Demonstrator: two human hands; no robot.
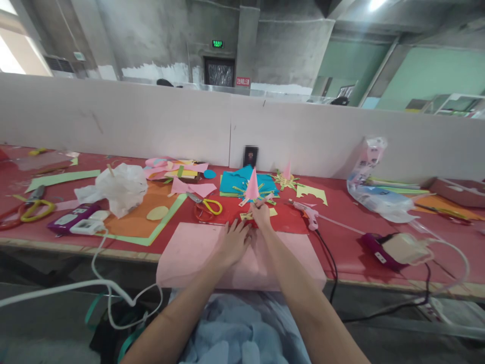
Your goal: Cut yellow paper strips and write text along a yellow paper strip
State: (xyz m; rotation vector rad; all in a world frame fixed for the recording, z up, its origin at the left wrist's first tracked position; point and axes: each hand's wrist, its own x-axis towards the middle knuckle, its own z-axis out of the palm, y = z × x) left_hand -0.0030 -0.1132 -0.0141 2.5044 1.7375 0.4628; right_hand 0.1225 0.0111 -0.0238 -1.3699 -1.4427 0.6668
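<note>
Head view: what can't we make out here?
- Right fingertips' grip: head view, too small; the right hand itself covers part of it.
- Paper under the left hand: head view, covered by the hand.
- Picture on the dark card: head view, pixelated.
- What is behind the white partition: head view, partition blocks it.
- Both upper arms: head view, cut off by bottom edge.

Green sign point(217, 44) — "EXIT"; red sign point(243, 82) — blurred.

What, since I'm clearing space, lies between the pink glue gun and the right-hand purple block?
A thin pale stick over red tabletop, running from the glue gun towards the purple block, in the head view.
</note>
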